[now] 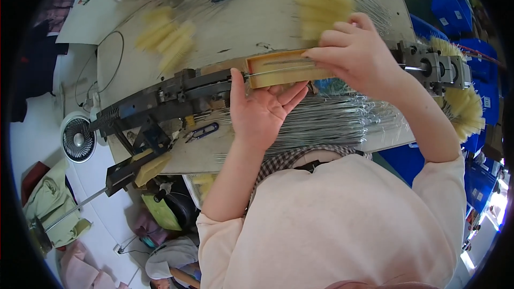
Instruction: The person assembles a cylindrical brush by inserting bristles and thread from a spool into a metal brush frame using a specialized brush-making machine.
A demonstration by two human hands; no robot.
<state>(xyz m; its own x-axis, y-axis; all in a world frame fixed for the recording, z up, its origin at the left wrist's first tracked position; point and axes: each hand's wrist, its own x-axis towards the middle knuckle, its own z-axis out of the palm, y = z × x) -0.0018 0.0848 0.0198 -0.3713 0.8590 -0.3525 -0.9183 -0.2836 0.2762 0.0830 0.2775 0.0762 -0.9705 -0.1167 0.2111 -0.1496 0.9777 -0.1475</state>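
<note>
Palm up, my left hand [258, 113] has its fingers stretched out beneath the near edge of a shallow yellow tray [261, 82], its thumb raised beside the black metal fixture [198, 84]. A thin metal wire [284, 69] runs from the fixture lengthwise over the tray. My right hand [356, 53] is closed at the tray's right end, where the wire passes into its fingers; the fingertips' exact grip is partly hidden. Many cut wires [326, 120] lie in a bundle on the table, just nearer me than the tray.
Yellow bristle brushes [326, 0] lie on the far table, with more brushes [174, 43] at far left. Thread snips [202, 132] rest left of my forearm. A metal clamp mechanism [433, 67] stands right, a fan [78, 136] left. Blue bins [452, 8] are stacked right.
</note>
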